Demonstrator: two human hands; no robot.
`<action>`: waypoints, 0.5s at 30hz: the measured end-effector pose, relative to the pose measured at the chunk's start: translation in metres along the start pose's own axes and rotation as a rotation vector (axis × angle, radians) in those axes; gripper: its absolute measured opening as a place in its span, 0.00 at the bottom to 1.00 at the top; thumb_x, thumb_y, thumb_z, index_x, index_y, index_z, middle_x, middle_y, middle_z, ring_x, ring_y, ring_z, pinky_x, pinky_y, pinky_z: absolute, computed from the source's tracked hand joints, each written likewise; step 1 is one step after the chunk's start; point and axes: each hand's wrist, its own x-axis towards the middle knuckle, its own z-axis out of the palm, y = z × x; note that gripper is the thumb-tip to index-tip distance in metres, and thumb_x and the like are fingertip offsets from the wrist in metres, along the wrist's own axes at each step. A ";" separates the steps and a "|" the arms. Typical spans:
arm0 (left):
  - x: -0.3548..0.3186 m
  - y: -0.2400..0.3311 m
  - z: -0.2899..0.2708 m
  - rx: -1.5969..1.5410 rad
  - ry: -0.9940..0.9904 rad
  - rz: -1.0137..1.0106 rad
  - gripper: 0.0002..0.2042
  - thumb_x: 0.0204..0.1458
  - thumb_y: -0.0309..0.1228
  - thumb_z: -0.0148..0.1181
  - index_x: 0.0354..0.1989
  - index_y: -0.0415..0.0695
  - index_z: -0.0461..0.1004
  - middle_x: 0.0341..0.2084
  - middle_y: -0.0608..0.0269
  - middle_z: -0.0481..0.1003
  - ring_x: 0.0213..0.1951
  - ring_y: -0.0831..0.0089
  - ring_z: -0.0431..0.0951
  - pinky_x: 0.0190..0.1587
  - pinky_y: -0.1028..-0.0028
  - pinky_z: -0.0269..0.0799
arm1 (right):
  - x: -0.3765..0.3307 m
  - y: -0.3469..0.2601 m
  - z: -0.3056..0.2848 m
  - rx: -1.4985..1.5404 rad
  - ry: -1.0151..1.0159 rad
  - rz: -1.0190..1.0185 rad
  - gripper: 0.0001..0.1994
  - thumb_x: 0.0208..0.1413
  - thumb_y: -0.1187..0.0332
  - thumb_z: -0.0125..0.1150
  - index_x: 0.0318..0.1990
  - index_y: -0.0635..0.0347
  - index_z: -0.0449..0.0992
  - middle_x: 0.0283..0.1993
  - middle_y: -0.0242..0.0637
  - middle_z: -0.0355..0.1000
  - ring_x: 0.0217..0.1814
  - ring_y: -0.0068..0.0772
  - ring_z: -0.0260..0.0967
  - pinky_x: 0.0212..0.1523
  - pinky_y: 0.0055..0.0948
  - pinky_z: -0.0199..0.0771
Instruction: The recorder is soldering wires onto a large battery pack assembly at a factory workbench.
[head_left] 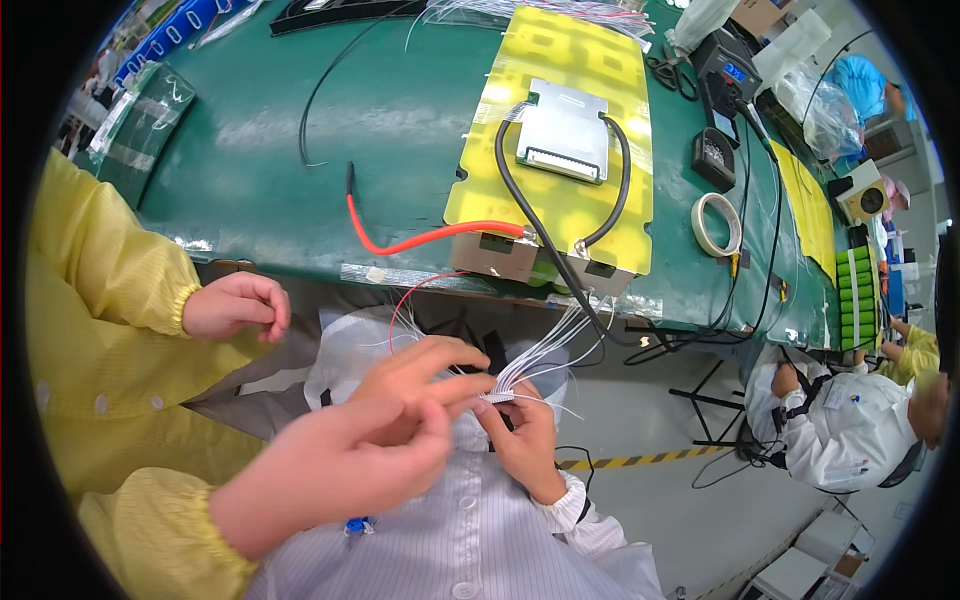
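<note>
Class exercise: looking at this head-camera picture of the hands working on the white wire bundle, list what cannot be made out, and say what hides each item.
- White connector: mostly covered by the left hand and right hand, head view.
- Wire bundle: single strands too thin to count.
- Grey module: markings too small.
- Device at the far edge: display too small.

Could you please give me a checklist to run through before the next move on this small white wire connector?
1. White-cuffed right hand pinching the small white plastic connector: ok.
2. Yellow-sleeved hand also at the connector: ok.
3. Thin white wires free of tangles: cannot tell.
4. Thick black cable clear of the wires: not ok, it crosses them at the edge of the green bench.
</note>
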 end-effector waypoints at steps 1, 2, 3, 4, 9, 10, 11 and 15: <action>0.002 0.004 0.000 -0.126 -0.026 -0.043 0.11 0.41 0.20 0.58 0.36 0.42 0.73 0.43 0.59 0.71 0.49 0.63 0.69 0.50 0.69 0.65 | 0.001 0.003 0.001 -0.027 0.016 -0.026 0.08 0.51 0.76 0.60 0.38 0.68 0.75 0.38 0.37 0.69 0.38 0.24 0.68 0.38 0.20 0.71; 0.005 0.009 0.000 -0.245 -0.056 -0.096 0.11 0.42 0.20 0.57 0.35 0.42 0.72 0.43 0.59 0.70 0.48 0.64 0.70 0.48 0.72 0.67 | 0.001 0.006 -0.001 -0.027 0.014 -0.026 0.08 0.51 0.76 0.60 0.38 0.68 0.75 0.38 0.37 0.69 0.38 0.24 0.68 0.38 0.20 0.71; 0.009 0.012 0.000 -0.342 -0.076 -0.148 0.10 0.42 0.19 0.56 0.35 0.42 0.72 0.42 0.60 0.70 0.47 0.65 0.71 0.46 0.75 0.68 | 0.001 0.010 -0.004 -0.109 -0.002 -0.034 0.08 0.50 0.76 0.60 0.38 0.68 0.75 0.35 0.38 0.69 0.37 0.27 0.68 0.36 0.22 0.70; 0.011 0.015 0.000 -0.407 -0.101 -0.181 0.10 0.42 0.19 0.56 0.34 0.42 0.72 0.41 0.60 0.70 0.45 0.66 0.71 0.44 0.77 0.69 | 0.001 0.008 -0.004 -0.188 -0.017 -0.043 0.08 0.49 0.76 0.60 0.37 0.67 0.75 0.33 0.39 0.69 0.37 0.29 0.68 0.34 0.24 0.69; 0.005 0.000 -0.041 0.529 -0.074 0.435 0.07 0.43 0.20 0.56 0.31 0.42 0.69 0.34 0.64 0.69 0.37 0.68 0.72 0.38 0.75 0.71 | 0.006 0.001 0.002 -0.224 0.053 -0.130 0.08 0.48 0.76 0.61 0.36 0.67 0.75 0.28 0.39 0.69 0.34 0.33 0.67 0.33 0.25 0.66; 0.003 -0.001 -0.050 0.772 -0.062 0.577 0.06 0.43 0.21 0.56 0.30 0.42 0.68 0.32 0.64 0.69 0.36 0.68 0.72 0.36 0.74 0.72 | 0.007 0.003 0.002 -0.256 0.048 -0.164 0.08 0.48 0.76 0.61 0.37 0.66 0.75 0.28 0.40 0.68 0.33 0.33 0.67 0.34 0.25 0.66; 0.001 0.001 -0.056 0.807 -0.122 0.473 0.06 0.44 0.23 0.57 0.31 0.41 0.67 0.29 0.63 0.70 0.34 0.67 0.72 0.36 0.74 0.71 | 0.005 0.009 0.001 -0.252 0.043 -0.168 0.08 0.48 0.76 0.61 0.37 0.66 0.75 0.28 0.40 0.68 0.33 0.33 0.67 0.34 0.25 0.66; 0.015 -0.035 0.048 -0.196 0.095 0.140 0.08 0.49 0.25 0.59 0.36 0.36 0.72 0.34 0.56 0.74 0.36 0.67 0.74 0.38 0.70 0.71 | 0.005 0.016 0.006 -0.033 -0.001 -0.064 0.07 0.53 0.77 0.60 0.40 0.68 0.74 0.40 0.35 0.68 0.39 0.23 0.67 0.39 0.21 0.69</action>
